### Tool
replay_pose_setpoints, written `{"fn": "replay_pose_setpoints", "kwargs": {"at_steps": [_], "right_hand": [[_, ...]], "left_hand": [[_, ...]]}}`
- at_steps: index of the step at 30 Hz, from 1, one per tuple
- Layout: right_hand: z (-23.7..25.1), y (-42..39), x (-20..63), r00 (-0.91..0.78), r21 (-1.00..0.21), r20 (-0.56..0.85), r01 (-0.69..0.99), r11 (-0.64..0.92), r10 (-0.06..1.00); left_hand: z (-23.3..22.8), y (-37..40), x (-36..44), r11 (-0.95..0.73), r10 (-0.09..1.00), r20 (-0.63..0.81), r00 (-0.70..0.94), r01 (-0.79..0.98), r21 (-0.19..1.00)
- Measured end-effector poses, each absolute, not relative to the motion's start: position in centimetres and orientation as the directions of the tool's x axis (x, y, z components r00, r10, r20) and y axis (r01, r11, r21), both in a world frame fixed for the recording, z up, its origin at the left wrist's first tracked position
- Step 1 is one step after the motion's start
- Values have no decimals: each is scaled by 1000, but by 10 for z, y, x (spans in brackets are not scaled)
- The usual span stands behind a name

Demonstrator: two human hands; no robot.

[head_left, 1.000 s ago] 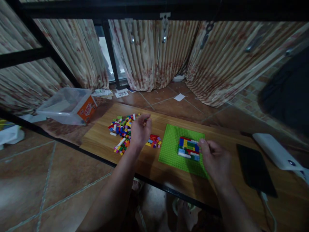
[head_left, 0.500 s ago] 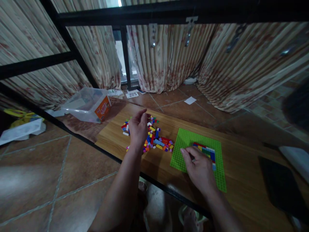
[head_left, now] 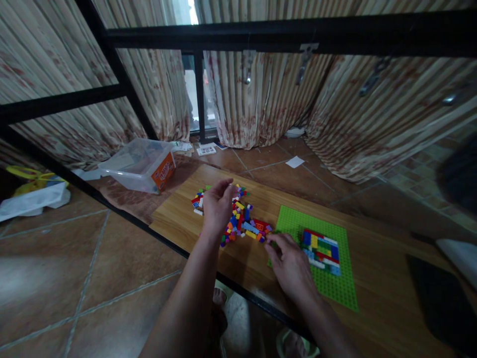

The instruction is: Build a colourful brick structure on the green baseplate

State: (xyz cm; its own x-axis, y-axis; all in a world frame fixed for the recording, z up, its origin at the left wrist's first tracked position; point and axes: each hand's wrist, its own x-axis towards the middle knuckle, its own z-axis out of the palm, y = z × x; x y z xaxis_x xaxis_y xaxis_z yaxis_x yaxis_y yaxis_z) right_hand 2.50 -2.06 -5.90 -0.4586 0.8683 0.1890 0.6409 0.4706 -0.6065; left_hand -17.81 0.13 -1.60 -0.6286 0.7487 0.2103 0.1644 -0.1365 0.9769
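My left hand [head_left: 217, 206] hovers over a loose pile of small toy bricks [head_left: 238, 219] in many colours. Its fingers are curled toward the thumb, and anything between them is too small to make out. At the pile's right edge is my right hand [head_left: 290, 261], thumb and forefinger close together beside the last bricks; whether a brick is between them I cannot see. Partly behind this hand lies a green studded baseplate [head_left: 335, 293]. On it sits a flat block of joined bricks [head_left: 322, 248] in red, blue, yellow, green and white.
The wooden tabletop [head_left: 182, 211] has a dark front edge. A clear plastic box [head_left: 130, 169] with an orange label stands at the back left. A dark flat object [head_left: 434, 293] lies at the right. Black frame bars [head_left: 261, 37] cross above, before striped curtains [head_left: 257, 99].
My right hand has moved left, off the baseplate toward the brick pile, uncovering more of the joined bricks. My left hand stays over the pile. The whole view has shifted slightly.
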Motion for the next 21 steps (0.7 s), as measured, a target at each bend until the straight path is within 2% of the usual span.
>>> {"fn": "replay_pose_setpoints", "kwargs": {"at_steps": [2, 5, 8, 14, 21], "right_hand": [[-60, -21, 24, -483, -583, 175, 651, 485, 858], [-59, -22, 23, -512, -564, 146, 659, 497, 846], [-57, -24, 21, -530, -560, 123, 661, 500, 839], [-52, -28, 21, -543, -587, 118, 637, 500, 831], [-46, -29, 26, -539, -623, 83, 629, 465, 839]], "left_hand": [[-21, 0, -172, -69, 846, 247, -472, 363, 929], [-27, -2, -160, -73, 953, 255, -162, 695, 715], [-29, -5, -148, -83, 985, 173, -11, 847, 526], [-28, -7, -130, -40, 994, 105, 12, 963, 268], [-27, -8, -122, -1, 995, 103, -17, 984, 179]]}}
